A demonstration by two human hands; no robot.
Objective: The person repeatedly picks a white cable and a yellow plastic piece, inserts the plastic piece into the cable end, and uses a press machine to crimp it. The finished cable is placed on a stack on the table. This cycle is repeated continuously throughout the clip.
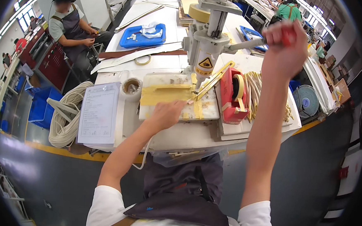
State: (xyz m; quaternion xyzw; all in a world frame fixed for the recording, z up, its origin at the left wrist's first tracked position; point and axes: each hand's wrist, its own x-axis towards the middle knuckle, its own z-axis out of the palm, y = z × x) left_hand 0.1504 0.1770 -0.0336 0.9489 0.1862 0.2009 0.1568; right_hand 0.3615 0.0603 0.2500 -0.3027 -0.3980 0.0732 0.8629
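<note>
My right hand (285, 47) is raised and wrapped around the red grip of the lever (247, 45) on a grey hand press (207, 48). The press bears a yellow warning label, and its thin tip (197, 89) points down at a stone-like work block (148, 109) patched with yellow tape. My left hand (167, 113) rests low over the block, its fingers closed on the near end of a narrow yellow strip (210, 86) by the tip. The strip slants away to the right. My fingertips partly hide the pinched end.
To the right stand a red tape dispenser (233, 112) and a bundle of pale strips (253, 90). A tape roll (131, 87), a printed sheet (99, 112) and coiled cord (68, 118) lie left. Behind is a blue tray (142, 40). A seated person (76, 28) is at far left.
</note>
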